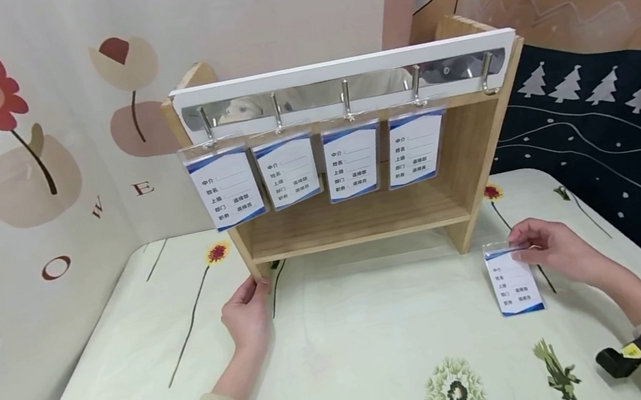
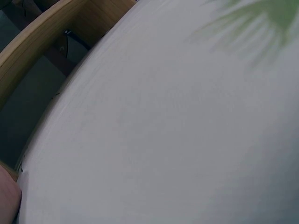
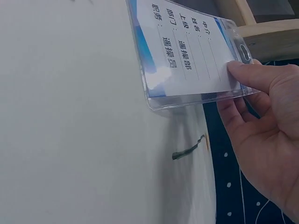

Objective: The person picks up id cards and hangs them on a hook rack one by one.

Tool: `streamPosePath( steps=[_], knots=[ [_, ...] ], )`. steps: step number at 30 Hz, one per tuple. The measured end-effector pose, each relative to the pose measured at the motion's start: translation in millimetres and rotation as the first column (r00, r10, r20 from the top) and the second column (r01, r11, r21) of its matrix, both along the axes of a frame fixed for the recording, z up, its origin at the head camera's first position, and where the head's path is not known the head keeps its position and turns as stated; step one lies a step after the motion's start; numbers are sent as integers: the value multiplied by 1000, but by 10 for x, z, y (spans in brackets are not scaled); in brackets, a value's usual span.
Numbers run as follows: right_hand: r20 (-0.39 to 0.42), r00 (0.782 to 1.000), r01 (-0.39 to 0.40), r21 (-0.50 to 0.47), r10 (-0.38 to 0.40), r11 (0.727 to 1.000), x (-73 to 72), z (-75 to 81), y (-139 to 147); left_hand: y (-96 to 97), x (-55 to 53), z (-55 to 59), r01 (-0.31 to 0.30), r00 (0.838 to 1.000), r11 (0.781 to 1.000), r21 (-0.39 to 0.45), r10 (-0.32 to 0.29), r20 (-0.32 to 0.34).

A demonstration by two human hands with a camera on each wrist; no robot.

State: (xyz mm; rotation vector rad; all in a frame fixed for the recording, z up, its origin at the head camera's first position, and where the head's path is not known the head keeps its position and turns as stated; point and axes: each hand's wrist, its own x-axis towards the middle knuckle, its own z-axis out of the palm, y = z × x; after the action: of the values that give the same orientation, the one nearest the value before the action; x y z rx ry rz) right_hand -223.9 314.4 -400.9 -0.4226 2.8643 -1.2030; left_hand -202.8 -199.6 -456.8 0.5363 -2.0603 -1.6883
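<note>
My right hand (image 1: pixel 558 251) pinches an ID badge (image 1: pixel 513 282) by its upper right corner, thumb across the front. In the right wrist view the badge (image 3: pixel 182 51) is a clear plastic sleeve with a slot and a blue-and-white printed card. My left hand (image 1: pixel 249 318) grips the foot of the left side panel of a small wooden shelf (image 1: pixel 355 222). Several similar badges (image 1: pixel 354 160) hang in a row from metal hooks along the shelf's top rail (image 1: pixel 302 77). The rightmost hook (image 1: pixel 488 73) carries no badge. Only a sliver of the left hand (image 2: pixel 8 196) shows in the left wrist view.
The shelf stands upright on a table with a pale flowered cloth (image 1: pixel 347 334). Patterned curtains (image 1: pixel 47 75) hang behind and to the left, and a dark fabric with white trees (image 1: pixel 601 123) hangs to the right. Black cameras (image 1: pixel 632 354) are strapped to both wrists.
</note>
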Motion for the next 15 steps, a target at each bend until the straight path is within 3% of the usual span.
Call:
streamPosePath(
  steps=[15],
  knots=[
    [-97, 990, -113, -110, 103, 987, 126, 252, -207, -5, 6, -2, 7, 1000, 1000, 6, -7, -7]
  ],
)
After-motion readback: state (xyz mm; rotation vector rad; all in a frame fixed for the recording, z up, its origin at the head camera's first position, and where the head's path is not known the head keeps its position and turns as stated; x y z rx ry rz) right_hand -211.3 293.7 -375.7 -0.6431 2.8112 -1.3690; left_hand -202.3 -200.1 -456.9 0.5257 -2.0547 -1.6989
